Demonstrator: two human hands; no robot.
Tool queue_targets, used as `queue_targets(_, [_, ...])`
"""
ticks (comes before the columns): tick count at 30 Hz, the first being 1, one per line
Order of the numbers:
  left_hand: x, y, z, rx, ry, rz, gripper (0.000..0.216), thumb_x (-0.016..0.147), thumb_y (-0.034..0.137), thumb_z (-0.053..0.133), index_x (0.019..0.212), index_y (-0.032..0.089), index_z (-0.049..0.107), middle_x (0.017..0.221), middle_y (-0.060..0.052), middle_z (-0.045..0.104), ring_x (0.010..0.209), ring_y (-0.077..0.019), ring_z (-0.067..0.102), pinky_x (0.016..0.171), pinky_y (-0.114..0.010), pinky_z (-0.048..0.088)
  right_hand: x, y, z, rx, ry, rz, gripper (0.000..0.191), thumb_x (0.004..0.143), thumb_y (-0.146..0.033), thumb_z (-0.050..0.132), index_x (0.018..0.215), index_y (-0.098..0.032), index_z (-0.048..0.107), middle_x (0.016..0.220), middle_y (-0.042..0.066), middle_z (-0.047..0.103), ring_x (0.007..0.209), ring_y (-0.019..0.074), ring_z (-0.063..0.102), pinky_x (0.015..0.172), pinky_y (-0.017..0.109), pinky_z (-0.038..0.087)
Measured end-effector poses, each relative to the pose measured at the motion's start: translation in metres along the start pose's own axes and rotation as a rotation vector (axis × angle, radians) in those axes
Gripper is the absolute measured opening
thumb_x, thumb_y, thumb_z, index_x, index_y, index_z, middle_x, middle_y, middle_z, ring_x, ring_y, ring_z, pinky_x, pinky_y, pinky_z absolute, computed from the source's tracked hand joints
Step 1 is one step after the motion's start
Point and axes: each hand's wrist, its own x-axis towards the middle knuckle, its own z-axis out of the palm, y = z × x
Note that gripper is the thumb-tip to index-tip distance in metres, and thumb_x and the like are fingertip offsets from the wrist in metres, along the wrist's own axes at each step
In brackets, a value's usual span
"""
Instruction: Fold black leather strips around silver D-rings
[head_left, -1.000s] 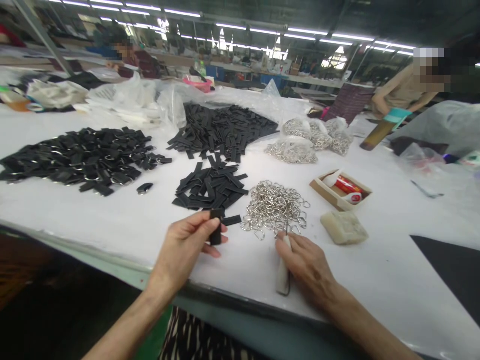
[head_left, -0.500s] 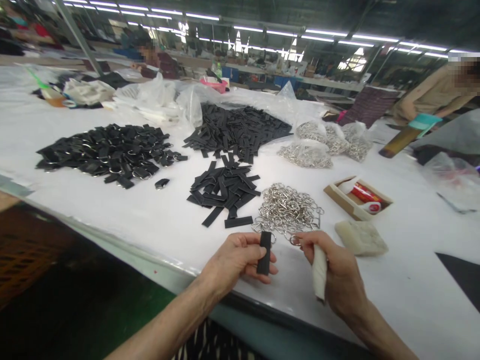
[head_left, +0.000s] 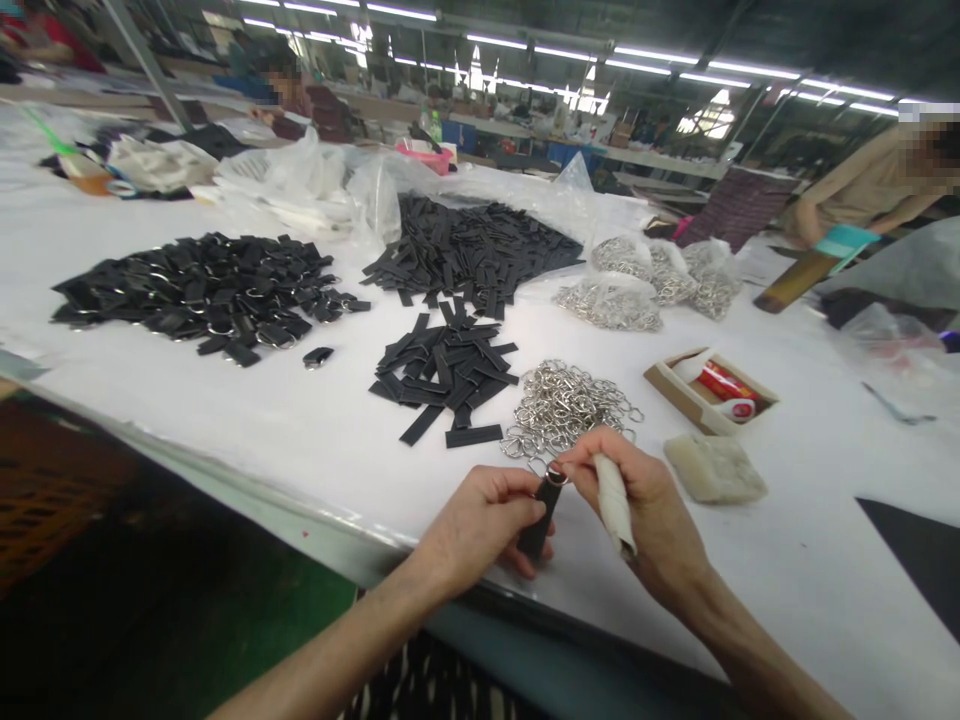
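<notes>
My left hand [head_left: 472, 525] is closed on a short black strap piece [head_left: 540, 520], held upright near the table's front edge. My right hand [head_left: 649, 510] pinches a small metal D-ring [head_left: 556, 476] against the strap's top end and also grips a white-handled tool [head_left: 615, 505] in its palm. Just beyond both hands lies a heap of loose metal D-rings [head_left: 566, 405]. A small pile of black strap pieces [head_left: 446, 365] sits to the left of the rings.
A large heap of straps with rings fitted [head_left: 202, 295] lies far left, another strap heap [head_left: 472, 245] behind. Bagged rings [head_left: 645, 285], an open cardboard box with a tube [head_left: 709, 388] and a pale wax-like block [head_left: 712, 468] sit right. Other people work at the back.
My right hand lifted the tool off the table, picked a D-ring from the heap and brought it to the strap's top end. The left hand kept its hold on the strap.
</notes>
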Motion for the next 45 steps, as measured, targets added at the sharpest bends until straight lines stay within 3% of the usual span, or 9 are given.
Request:
queue_targets(6, [-0.004,-0.006,-0.001,0.313,0.114,0.21,0.022,0.079,0.022,0.047,0.072,0.016,0.067,0.059,0.0,0.057,0.053,-0.013,0.054,0.046,-0.02,0.046,0.001,-0.009,-0.006,-0.039,-0.12,0.018,0.015,0.082,-0.021,0.052,0.068,-0.021,0.048,0.059,-0.005,0.049,0.053,0.0118,0.041,0.049,0.022,0.031])
queue_targets(9, [-0.006,-0.008,-0.002,0.344,0.11,0.236,0.022,0.079,0.021,0.046,0.073,0.017,0.067,0.06,0.0,0.057,0.053,-0.0126,0.054,0.047,-0.02,0.046,0.001,-0.014,-0.011,-0.061,-0.185,-0.026,0.014,0.082,-0.018,0.051,0.068,-0.021,0.049,0.058,-0.005,0.049,0.053,0.0118,0.041,0.048,0.021,0.03])
queue_targets(13, [-0.008,-0.006,-0.002,0.103,0.05,0.185,0.014,0.078,0.018,0.047,0.086,0.017,0.06,0.067,0.0,0.058,0.064,-0.0163,0.061,0.045,-0.02,0.047,0.002,-0.019,-0.015,0.043,-0.214,-0.028,0.014,0.084,-0.021,0.05,0.07,-0.02,0.051,0.057,-0.005,0.049,0.049,0.0106,0.041,0.044,0.02,0.03])
queue_targets(18, [-0.007,-0.003,-0.002,-0.157,0.026,0.134,0.039,0.074,0.015,0.056,0.112,0.019,0.045,0.07,0.002,0.062,0.064,-0.0181,0.065,0.045,-0.023,0.052,0.0,-0.014,-0.009,0.095,-0.147,-0.009,0.013,0.085,-0.026,0.051,0.073,-0.02,0.052,0.061,-0.003,0.052,0.052,0.0117,0.043,0.045,0.021,0.033])
queue_targets(22, [-0.005,-0.007,-0.003,-0.204,0.016,0.131,0.035,0.075,0.017,0.059,0.109,0.018,0.053,0.081,-0.002,0.067,0.065,-0.0181,0.067,0.046,-0.023,0.053,-0.002,-0.007,-0.002,0.154,-0.075,-0.074,0.012,0.085,-0.026,0.053,0.075,-0.02,0.051,0.067,-0.002,0.057,0.06,0.0138,0.051,0.054,0.023,0.04])
queue_targets(27, [-0.002,-0.006,-0.002,-0.262,0.054,0.118,0.033,0.074,0.017,0.06,0.107,0.015,0.058,0.072,-0.003,0.067,0.065,-0.0189,0.067,0.046,-0.024,0.054,-0.006,0.005,0.006,0.081,-0.003,-0.074,0.009,0.087,-0.026,0.052,0.081,-0.021,0.053,0.078,0.002,0.064,0.065,0.0165,0.057,0.057,0.026,0.044])
queue_targets(31, [-0.001,-0.004,0.0,-0.291,0.103,0.091,0.035,0.071,0.019,0.063,0.106,0.014,0.061,0.072,-0.004,0.067,0.063,-0.0183,0.066,0.047,-0.025,0.053,-0.013,0.017,0.014,-0.049,0.187,-0.314,0.006,0.089,-0.018,0.05,0.088,-0.022,0.054,0.095,0.006,0.066,0.083,0.0196,0.061,0.071,0.031,0.046])
queue_targets(35, [-0.001,-0.006,0.001,-0.328,0.126,0.1,0.032,0.069,0.019,0.065,0.101,0.015,0.062,0.066,-0.001,0.067,0.059,-0.017,0.066,0.054,-0.027,0.053,-0.014,0.018,0.018,-0.21,0.207,-0.585,0.014,0.088,-0.009,0.047,0.085,-0.021,0.053,0.097,0.007,0.066,0.081,0.0195,0.06,0.071,0.034,0.044])
queue_targets(45, [-0.002,-0.004,0.006,-0.266,0.081,0.121,0.021,0.072,0.02,0.063,0.092,0.014,0.067,0.062,0.002,0.061,0.054,-0.0111,0.056,0.052,-0.02,0.044,-0.006,0.006,0.02,-0.626,0.199,-0.756,0.017,0.086,-0.01,0.043,0.081,-0.019,0.056,0.076,0.008,0.064,0.066,0.0224,0.055,0.059,0.033,0.042])
